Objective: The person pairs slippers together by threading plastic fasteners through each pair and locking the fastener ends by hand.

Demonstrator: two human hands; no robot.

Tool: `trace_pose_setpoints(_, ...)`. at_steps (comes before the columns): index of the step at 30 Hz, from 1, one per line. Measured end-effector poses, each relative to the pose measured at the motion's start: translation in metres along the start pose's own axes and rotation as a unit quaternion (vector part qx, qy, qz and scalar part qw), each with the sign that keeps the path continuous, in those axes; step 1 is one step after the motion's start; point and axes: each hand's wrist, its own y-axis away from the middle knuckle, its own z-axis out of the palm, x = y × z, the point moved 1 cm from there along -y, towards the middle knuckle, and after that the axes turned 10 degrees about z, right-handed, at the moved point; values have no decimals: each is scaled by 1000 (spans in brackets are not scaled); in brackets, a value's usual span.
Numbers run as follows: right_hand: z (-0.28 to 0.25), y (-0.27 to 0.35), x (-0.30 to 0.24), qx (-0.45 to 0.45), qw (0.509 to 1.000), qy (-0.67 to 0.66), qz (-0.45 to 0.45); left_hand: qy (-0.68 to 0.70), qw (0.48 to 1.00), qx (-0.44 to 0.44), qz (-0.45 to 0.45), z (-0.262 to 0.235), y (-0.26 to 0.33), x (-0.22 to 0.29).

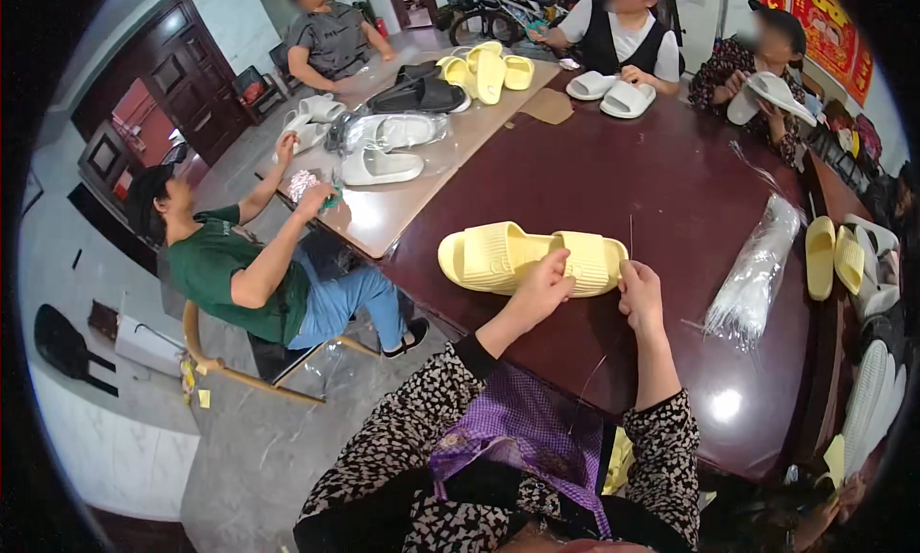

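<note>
Left hand (pixel 542 287) and right hand (pixel 640 294) pinched on yellow slippers' (pixel 532 257) near edges; probably light, soft foam, best gripped at straps beyond fingers.

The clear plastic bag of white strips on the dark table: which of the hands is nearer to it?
Right. The right hand rests at the yellow foam slippers' right end, beside the clear plastic bag; the left hand sits farther left.
</note>
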Motion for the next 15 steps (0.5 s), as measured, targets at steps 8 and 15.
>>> trace_pose_setpoints(8,-4,5,-1,21,1000,-5,-1,43,998,11,46,-1,10,-1)
trace_pose_setpoints(15,-5,10,-16,44,997,-12,-66,-469,815,161,300,-38,34,24)
